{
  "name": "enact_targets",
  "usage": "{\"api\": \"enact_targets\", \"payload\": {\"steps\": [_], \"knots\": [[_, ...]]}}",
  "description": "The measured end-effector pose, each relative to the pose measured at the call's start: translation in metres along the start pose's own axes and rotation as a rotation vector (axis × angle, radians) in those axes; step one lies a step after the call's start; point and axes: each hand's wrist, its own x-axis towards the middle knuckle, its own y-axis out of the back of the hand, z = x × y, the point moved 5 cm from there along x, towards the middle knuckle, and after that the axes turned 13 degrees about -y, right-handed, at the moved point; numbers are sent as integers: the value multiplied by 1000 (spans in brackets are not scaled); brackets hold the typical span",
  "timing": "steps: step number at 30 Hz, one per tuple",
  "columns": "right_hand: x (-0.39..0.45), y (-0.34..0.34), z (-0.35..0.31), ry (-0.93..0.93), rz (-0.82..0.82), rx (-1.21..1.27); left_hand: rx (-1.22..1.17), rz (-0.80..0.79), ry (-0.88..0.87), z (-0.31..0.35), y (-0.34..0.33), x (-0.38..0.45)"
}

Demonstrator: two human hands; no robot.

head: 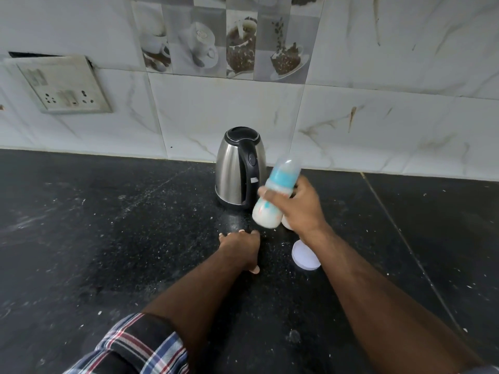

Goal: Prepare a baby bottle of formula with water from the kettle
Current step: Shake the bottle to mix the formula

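Speckled black counter (108, 225) (marble-tiled wall (378, 117) behind), left hand (240, 248) flat, right hand (299, 206) gripping bottle (275, 195).

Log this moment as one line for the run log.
right hand: holds capped bottle, tilted, milky | left hand: flat on counter | kettle: upright, lid shut | white lid: on counter

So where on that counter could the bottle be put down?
Bare counter spreads left of the kettle and the left hand, and right of the white lid. Between kettle, lid and the right hand holding the bottle it is crowded.
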Motion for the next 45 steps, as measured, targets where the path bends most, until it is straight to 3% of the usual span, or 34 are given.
{"api": "enact_targets", "payload": {"steps": [2, 6, 10, 14, 18, 22, 26, 30, 33, 35, 38, 42, 45], "knots": [[6, 6, -4, 0, 55, 97, 0, -1, 3, 0, -1, 0], [-6, -7, 1, 14, -62, -156, -2, 15, 7, 0, -2, 0], [3, 8, -19, 44, 62, 187, -6, 10, 12, 0, -1, -3], [-6, -5, 0, 3, -60, -147, -8, -5, 16, 1, 0, -2], [4, 10, -10, 18, 87, 157, -12, 12, 13, 0, -1, -2], [-5, -3, 6, -29, -14, -155, -9, -4, 17, 0, -1, -1], [1, 9, -5, -1, 110, 147, -22, -5, 17, 0, -1, -1], [-8, -5, 8, -14, -46, -139, -15, -7, 18, 0, -2, 0], [-2, 8, -7, 4, 94, 109, -18, -4, 16, 0, -1, 0], [1, 9, -11, -6, 94, 180, -21, -12, 19, 0, -1, -1], [-7, -3, 4, -8, -44, -178, -9, -8, 15, 0, 0, 0], [0, 10, -3, -8, 97, 47, -21, -11, 12, 1, 1, -2], [-4, 0, 2, -6, -6, -176, -9, -22, 14, 2, 1, -2]]}}
